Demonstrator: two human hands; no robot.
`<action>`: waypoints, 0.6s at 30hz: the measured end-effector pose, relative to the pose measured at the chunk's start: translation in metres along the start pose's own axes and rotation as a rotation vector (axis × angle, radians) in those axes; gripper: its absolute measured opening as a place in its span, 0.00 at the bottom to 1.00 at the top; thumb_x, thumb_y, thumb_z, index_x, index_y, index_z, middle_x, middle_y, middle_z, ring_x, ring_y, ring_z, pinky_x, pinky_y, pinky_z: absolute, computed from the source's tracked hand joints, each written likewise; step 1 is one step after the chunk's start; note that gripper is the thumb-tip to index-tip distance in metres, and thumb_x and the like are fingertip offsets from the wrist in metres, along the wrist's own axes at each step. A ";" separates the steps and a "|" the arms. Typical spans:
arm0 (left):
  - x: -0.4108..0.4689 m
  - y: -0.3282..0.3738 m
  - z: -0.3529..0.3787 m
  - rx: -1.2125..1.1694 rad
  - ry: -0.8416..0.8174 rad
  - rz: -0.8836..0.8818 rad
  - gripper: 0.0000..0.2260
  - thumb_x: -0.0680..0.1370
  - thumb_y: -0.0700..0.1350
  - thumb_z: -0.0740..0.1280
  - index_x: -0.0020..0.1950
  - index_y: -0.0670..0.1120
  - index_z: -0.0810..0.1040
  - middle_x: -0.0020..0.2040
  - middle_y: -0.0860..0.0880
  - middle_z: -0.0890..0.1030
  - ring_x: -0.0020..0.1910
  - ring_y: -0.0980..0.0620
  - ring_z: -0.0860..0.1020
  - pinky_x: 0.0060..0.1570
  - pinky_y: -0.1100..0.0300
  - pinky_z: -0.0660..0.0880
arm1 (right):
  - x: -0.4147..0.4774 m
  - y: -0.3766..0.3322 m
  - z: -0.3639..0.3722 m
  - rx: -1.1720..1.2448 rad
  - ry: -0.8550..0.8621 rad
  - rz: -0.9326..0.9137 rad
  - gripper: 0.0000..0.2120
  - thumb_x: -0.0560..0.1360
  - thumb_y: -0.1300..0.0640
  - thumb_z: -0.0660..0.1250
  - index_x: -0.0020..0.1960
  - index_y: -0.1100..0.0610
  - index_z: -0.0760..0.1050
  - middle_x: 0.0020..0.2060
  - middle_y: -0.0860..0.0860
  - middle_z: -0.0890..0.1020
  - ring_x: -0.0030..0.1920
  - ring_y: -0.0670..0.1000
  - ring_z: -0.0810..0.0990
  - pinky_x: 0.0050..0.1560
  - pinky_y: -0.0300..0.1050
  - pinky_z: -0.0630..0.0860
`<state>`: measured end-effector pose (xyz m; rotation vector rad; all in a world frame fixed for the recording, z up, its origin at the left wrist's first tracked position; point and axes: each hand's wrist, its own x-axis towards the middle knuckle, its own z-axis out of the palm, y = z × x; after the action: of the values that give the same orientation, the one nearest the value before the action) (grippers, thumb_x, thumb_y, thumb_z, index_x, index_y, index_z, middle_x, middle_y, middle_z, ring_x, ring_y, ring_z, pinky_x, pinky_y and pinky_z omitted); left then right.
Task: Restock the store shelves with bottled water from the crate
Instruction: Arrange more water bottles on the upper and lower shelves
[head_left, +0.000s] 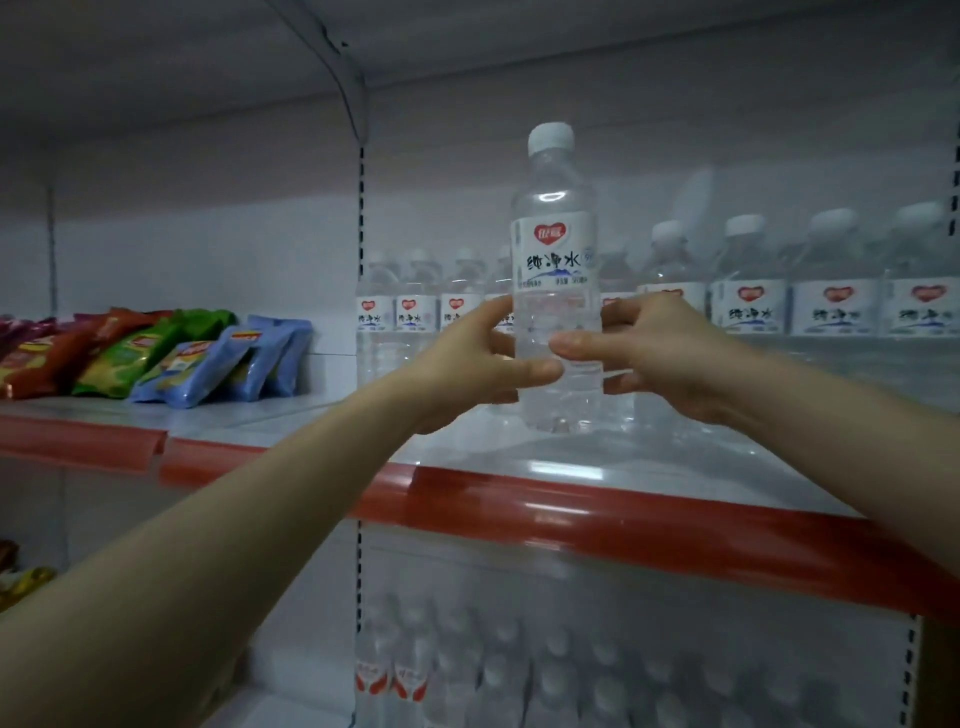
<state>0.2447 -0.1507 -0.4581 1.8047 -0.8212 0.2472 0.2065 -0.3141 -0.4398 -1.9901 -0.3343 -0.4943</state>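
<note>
Above the shelf (597, 462), both hands (467, 364) grip a clear, white-capped bottle (556, 270).

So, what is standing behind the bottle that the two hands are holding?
Behind the held bottle, a row of the same labelled water bottles lines the shelf back. The left hand, the right hand and the bottle itself hide the ones directly behind.

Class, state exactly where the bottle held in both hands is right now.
The bottle stands upright mid-frame between left hand and right hand, over the shelf, before the bottle row.
</note>
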 end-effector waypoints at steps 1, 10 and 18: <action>0.010 -0.002 0.004 0.018 -0.021 -0.018 0.26 0.73 0.39 0.70 0.68 0.51 0.67 0.52 0.47 0.80 0.52 0.51 0.80 0.53 0.54 0.78 | 0.007 0.008 -0.004 -0.012 0.000 0.016 0.17 0.68 0.54 0.74 0.55 0.58 0.78 0.49 0.52 0.83 0.50 0.51 0.80 0.47 0.45 0.76; 0.066 -0.029 0.038 0.026 -0.131 -0.095 0.25 0.74 0.38 0.69 0.67 0.51 0.65 0.47 0.55 0.77 0.46 0.56 0.77 0.47 0.58 0.78 | 0.043 0.054 -0.023 -0.123 -0.063 0.061 0.11 0.73 0.58 0.69 0.55 0.52 0.77 0.46 0.49 0.82 0.45 0.48 0.80 0.45 0.41 0.76; 0.080 -0.034 0.044 0.039 -0.148 -0.147 0.24 0.75 0.37 0.68 0.66 0.53 0.64 0.47 0.58 0.74 0.50 0.52 0.75 0.41 0.64 0.74 | 0.053 0.046 -0.033 -0.424 -0.118 0.082 0.12 0.75 0.57 0.67 0.58 0.53 0.75 0.34 0.46 0.76 0.31 0.46 0.77 0.31 0.33 0.74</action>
<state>0.3157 -0.2168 -0.4579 1.9272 -0.7866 0.0351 0.2664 -0.3634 -0.4369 -2.4407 -0.2321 -0.4201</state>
